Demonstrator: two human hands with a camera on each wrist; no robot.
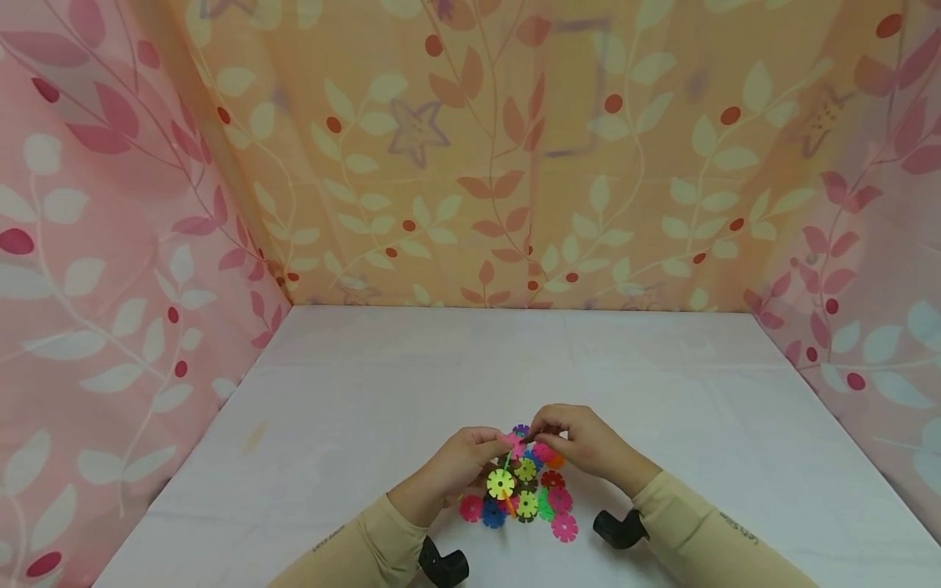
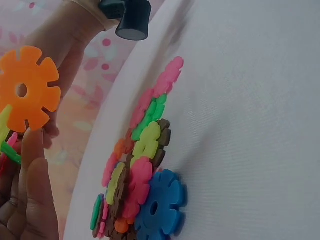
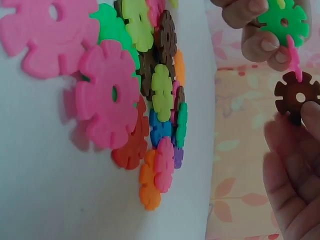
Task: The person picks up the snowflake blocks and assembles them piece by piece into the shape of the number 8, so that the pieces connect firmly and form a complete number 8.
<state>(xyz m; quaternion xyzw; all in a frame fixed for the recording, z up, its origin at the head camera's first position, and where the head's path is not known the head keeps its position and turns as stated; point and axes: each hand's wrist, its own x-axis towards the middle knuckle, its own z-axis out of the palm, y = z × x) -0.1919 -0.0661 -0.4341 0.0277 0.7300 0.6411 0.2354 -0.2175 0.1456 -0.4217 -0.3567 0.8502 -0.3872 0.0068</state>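
Note:
My left hand [image 1: 466, 457] holds a short chain of slotted plastic flower discs. An orange disc [image 2: 30, 92] hangs at the end of it, and a yellow disc [image 1: 501, 483] faces the head view. In the right wrist view, a green disc [image 3: 285, 24] lies between the left fingertips, with a pink disc [image 3: 294, 59] edge-on below it. A brown disc [image 3: 287, 100] is pinched by my right hand [image 1: 584, 441] and meets the pink disc's edge; how deep they interlock, I cannot tell.
Beneath the hands, loose discs lie heaped on the white table [image 1: 367, 367], among them a blue disc [image 2: 160, 205] and a pink disc [image 3: 107, 95]. Black wrist cameras [image 1: 620, 529] hang below both sleeves. Patterned cloth [image 1: 478, 163] encloses the back and sides.

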